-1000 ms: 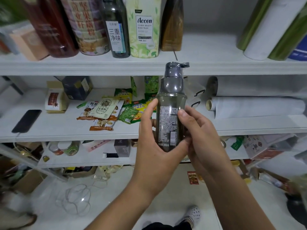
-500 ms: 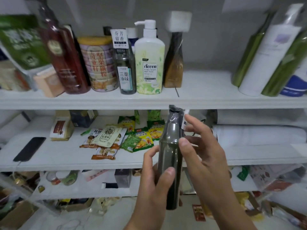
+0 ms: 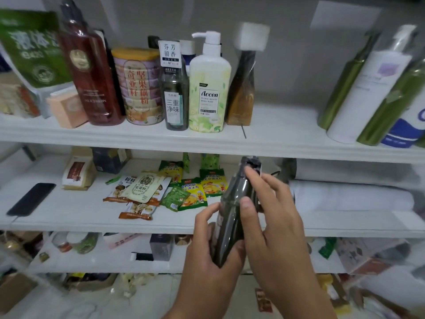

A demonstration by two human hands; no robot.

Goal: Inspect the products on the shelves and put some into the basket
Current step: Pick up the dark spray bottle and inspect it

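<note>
Both our hands, left point(image 3: 208, 254) and right point(image 3: 273, 233), grip the dark bottle point(image 3: 232, 217) in front of the middle shelf point(image 3: 69, 217), so we're prob. mid-inspection w/ no basket in view, nothing visibly put in yet.

Lighting on my feed is soft and even, kinda dim, no hard shadows. Motion blur smears the corners, and the green bottles point(image 3: 345, 81) at right lean from wide-angle warp. The body wash label point(image 3: 208, 100) reads sharp.
</note>
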